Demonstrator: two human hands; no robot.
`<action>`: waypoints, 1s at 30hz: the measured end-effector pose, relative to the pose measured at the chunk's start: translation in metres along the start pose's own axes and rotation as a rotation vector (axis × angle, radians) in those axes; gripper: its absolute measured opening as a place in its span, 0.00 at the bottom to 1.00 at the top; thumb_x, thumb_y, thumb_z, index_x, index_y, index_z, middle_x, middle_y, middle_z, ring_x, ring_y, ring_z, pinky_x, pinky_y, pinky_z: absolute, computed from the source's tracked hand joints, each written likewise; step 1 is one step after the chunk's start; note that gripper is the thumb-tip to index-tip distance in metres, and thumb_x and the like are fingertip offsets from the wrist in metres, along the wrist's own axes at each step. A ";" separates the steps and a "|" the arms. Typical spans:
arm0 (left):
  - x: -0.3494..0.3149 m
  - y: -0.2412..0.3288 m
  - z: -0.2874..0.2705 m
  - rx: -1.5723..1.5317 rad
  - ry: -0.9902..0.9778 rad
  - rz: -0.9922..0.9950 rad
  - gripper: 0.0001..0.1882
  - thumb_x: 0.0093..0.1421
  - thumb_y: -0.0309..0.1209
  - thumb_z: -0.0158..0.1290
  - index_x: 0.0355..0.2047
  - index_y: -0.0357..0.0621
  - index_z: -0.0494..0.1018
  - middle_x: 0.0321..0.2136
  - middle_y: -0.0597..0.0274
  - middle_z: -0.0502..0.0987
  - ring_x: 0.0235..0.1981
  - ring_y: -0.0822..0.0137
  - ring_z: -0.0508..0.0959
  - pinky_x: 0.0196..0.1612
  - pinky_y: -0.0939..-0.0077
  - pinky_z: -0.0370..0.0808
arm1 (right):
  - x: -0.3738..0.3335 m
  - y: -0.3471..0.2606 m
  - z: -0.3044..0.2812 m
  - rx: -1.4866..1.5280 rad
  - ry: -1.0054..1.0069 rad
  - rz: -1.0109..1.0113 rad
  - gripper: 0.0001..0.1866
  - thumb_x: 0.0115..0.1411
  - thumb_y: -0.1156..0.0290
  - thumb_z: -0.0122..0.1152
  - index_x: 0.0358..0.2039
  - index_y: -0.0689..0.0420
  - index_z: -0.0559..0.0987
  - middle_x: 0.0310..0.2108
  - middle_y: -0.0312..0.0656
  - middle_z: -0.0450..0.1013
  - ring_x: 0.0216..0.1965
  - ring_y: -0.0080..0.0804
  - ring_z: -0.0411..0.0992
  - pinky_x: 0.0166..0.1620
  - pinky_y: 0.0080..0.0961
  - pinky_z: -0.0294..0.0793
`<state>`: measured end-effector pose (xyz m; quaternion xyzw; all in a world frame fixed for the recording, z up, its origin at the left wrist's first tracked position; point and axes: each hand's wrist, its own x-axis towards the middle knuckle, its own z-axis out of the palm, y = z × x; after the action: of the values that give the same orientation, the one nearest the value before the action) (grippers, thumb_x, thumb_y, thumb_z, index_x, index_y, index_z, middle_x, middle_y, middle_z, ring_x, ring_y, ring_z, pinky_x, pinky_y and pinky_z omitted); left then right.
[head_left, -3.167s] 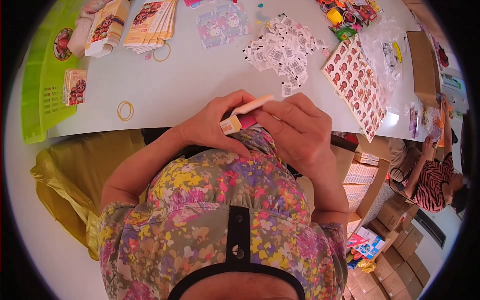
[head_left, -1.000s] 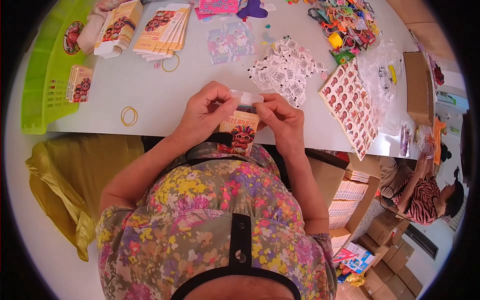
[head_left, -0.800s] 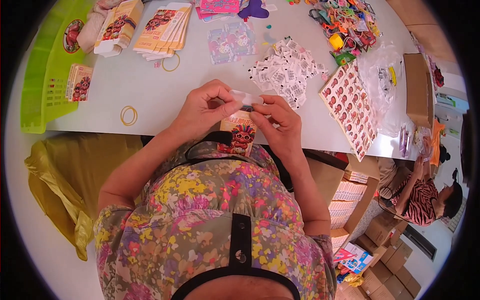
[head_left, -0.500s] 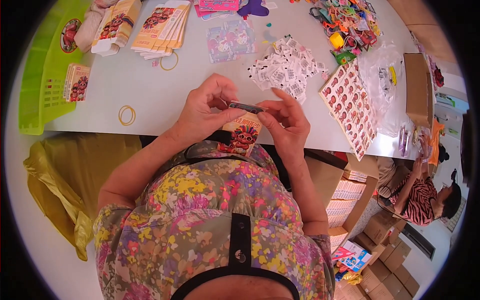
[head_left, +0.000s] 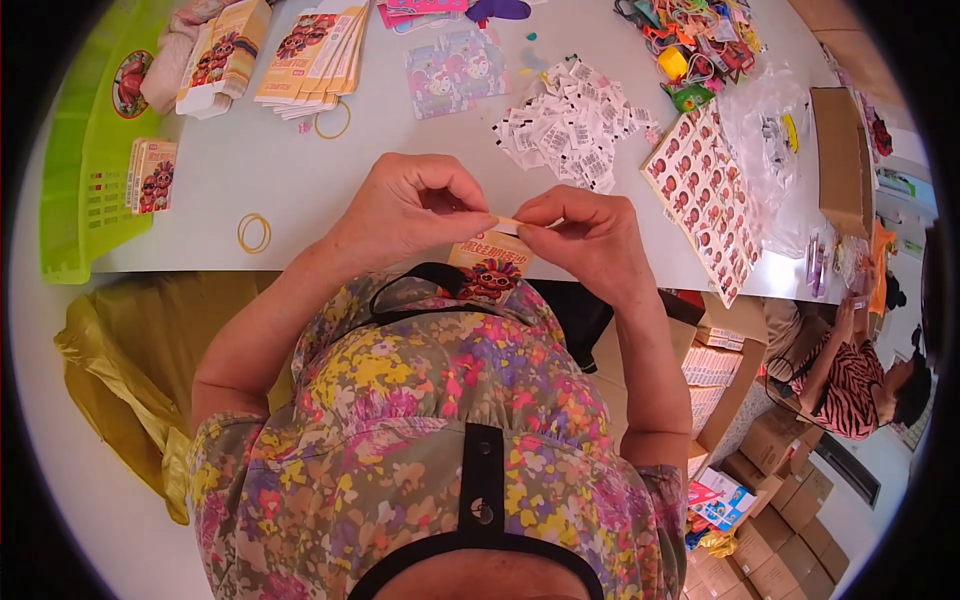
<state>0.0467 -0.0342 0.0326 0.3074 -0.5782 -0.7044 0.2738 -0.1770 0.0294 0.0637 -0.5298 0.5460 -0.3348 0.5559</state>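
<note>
Together, both hands (head_left: 515, 225) pinch a small orange packet (head_left: 490, 268) (cartoon-printed).

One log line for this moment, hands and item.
left hand: pinching flap of small orange printed carton | right hand: pinching same flap | carton: upright at white table edge, above lap

Small printed carton (head_left: 490, 262) held upright at the table edge, top flap pinched.

Bare table (head_left: 330, 190) before label heap (head_left: 565, 125)
</note>
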 end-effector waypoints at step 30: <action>-0.004 -0.011 0.020 -0.522 -0.576 -0.338 0.44 0.39 0.23 0.72 0.58 0.39 0.63 0.49 0.58 0.73 0.52 0.67 0.73 0.55 0.69 0.71 | -0.018 -0.020 0.009 -0.017 0.103 -0.247 0.06 0.59 0.76 0.62 0.27 0.66 0.79 0.22 0.35 0.73 0.24 0.15 0.65 0.28 0.17 0.64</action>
<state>0.0338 -0.0160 0.0253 0.1086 -0.3746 -0.9194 0.0502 -0.1675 0.0448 0.0857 -0.5800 0.5073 -0.4225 0.4772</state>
